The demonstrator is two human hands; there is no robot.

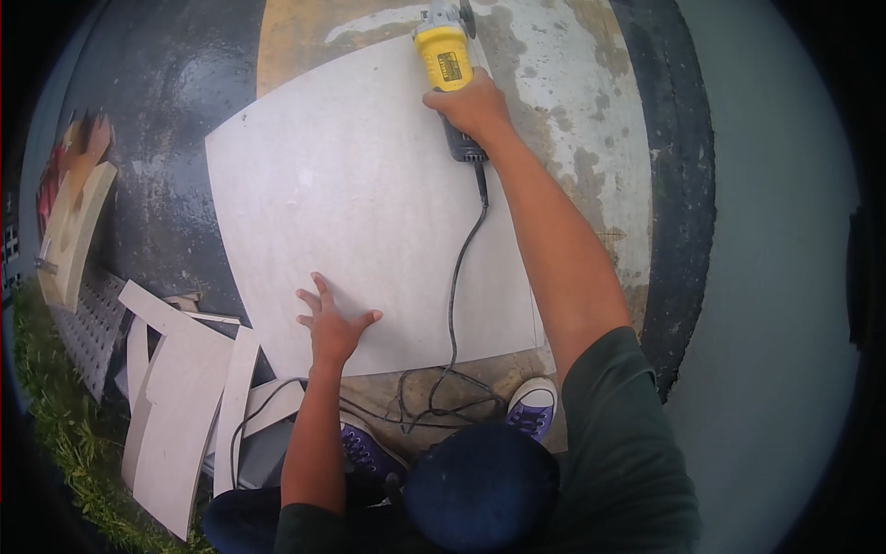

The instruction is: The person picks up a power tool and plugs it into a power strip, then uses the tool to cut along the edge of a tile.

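Observation:
A large pale tile (341,194) lies flat on the ground in front of me. My right hand (475,106) is wrapped round the body of a yellow and black angle grinder (444,57), at the tile's far right edge. The grinder's disc (468,18) stands at its far end, over or just past that edge; whether it touches the tile I cannot tell. My left hand (332,323) rests on the near left part of the tile, fingers spread, holding nothing. From the grinder's rear a black cord (454,286) runs back across the tile toward my feet.
Cord loops (434,411) lie on the ground between my shoes (532,406). Cut tile pieces (180,406) are heaped at the near left, beside a perforated metal grate (92,323) and grass (55,415). Farther left is a wooden piece (78,235). Wet dark ground (180,120) borders the tile.

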